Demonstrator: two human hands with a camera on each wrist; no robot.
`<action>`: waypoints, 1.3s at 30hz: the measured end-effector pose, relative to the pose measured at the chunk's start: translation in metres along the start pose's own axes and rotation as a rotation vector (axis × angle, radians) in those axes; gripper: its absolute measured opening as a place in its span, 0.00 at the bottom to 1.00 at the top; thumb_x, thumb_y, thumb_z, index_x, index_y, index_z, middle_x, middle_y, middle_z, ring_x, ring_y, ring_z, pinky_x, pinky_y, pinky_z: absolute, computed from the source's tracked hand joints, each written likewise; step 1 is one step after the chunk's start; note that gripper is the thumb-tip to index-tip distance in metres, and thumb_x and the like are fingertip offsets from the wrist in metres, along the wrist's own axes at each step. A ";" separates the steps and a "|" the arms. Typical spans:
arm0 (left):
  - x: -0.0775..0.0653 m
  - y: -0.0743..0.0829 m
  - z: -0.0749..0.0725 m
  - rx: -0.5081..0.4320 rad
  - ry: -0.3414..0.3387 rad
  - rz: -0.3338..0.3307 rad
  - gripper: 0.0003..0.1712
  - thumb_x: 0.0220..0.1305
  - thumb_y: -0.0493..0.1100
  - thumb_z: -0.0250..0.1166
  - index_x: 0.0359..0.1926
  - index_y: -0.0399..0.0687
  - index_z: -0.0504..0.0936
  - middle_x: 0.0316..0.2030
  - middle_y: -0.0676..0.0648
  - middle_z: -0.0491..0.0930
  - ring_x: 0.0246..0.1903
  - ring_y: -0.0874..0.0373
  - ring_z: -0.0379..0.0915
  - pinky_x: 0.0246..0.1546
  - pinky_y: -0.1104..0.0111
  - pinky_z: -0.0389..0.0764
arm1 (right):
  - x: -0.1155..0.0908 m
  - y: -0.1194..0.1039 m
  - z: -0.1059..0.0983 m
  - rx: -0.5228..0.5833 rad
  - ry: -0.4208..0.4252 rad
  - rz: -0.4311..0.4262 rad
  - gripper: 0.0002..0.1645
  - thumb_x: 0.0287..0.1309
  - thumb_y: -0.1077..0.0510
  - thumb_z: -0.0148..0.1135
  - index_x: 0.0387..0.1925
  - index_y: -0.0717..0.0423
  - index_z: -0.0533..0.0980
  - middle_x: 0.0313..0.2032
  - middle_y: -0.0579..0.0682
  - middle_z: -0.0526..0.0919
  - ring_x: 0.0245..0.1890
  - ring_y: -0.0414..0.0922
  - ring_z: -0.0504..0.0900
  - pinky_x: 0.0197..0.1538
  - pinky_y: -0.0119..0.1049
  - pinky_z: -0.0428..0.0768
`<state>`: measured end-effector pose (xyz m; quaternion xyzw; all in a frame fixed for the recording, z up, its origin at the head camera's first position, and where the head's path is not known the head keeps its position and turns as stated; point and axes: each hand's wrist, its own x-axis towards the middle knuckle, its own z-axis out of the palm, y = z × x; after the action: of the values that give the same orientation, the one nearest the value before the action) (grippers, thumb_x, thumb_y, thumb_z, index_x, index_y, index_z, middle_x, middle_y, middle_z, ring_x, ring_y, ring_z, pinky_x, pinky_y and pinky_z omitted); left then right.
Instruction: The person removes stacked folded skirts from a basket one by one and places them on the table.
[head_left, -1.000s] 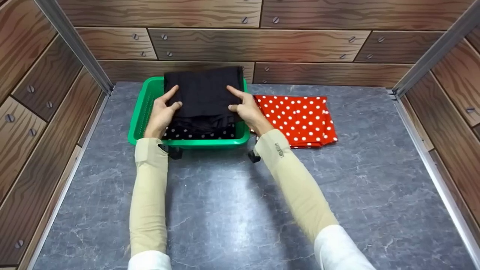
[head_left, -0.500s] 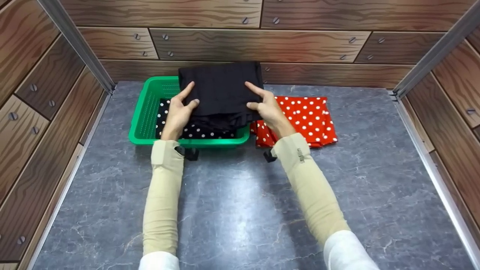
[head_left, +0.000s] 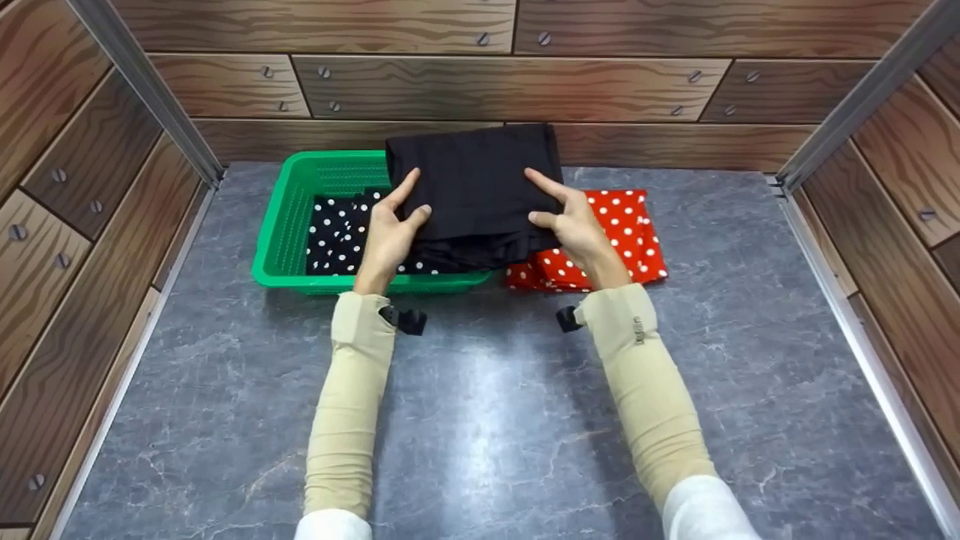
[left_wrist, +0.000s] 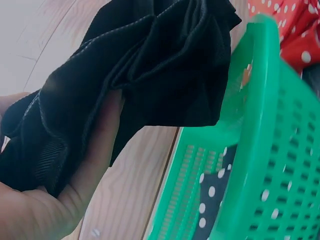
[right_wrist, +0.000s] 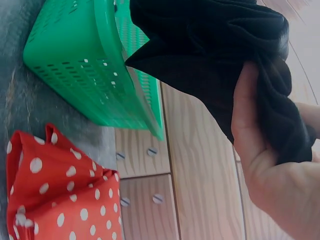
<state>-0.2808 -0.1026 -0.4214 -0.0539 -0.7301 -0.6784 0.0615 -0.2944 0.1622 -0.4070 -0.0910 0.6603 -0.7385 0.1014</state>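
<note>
A folded black cloth is held up between both hands, above the right part of a green basket and the left edge of a folded red polka-dot cloth. My left hand grips its left side, thumb on top and other fingers underneath, as the left wrist view shows. On the opposite side my right hand pinches it the same way. Layered folds of the black cloth hang down in the right wrist view. Inside the basket lies a black cloth with white dots, partly hidden by the held cloth.
Wood-patterned panels close off the back and both sides. Metal rails run along the corners. The grey marbled surface spreads in front of the basket, and the red cloth lies on it to the basket's right.
Both hands have carried the black cloth to the right, from over the basket to partly over the red cloth. More of the dotted black cloth in the basket now shows.
</note>
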 end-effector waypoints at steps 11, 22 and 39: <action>-0.012 0.004 0.034 -0.021 -0.051 0.080 0.34 0.67 0.27 0.60 0.73 0.39 0.67 0.72 0.43 0.65 0.74 0.54 0.54 0.70 0.72 0.55 | -0.030 -0.002 -0.033 -0.017 0.016 -0.056 0.41 0.63 0.81 0.49 0.76 0.61 0.59 0.75 0.61 0.60 0.70 0.56 0.66 0.61 0.37 0.76; -0.026 0.006 0.064 -0.017 -0.176 0.097 0.34 0.67 0.27 0.59 0.73 0.36 0.66 0.72 0.40 0.65 0.73 0.53 0.56 0.71 0.72 0.55 | -0.068 0.007 -0.063 0.034 0.054 -0.105 0.41 0.61 0.83 0.49 0.75 0.65 0.59 0.74 0.66 0.59 0.70 0.56 0.66 0.59 0.35 0.77; -0.055 -0.007 0.107 0.008 -0.346 0.099 0.35 0.67 0.29 0.61 0.74 0.38 0.65 0.72 0.41 0.65 0.73 0.53 0.57 0.71 0.70 0.55 | -0.130 0.027 -0.103 0.083 0.074 -0.145 0.40 0.64 0.82 0.49 0.75 0.65 0.58 0.75 0.72 0.50 0.63 0.43 0.76 0.58 0.39 0.78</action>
<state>-0.2293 0.0043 -0.4454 -0.2054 -0.7289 -0.6523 -0.0315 -0.1963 0.2932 -0.4449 -0.1070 0.6240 -0.7736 0.0267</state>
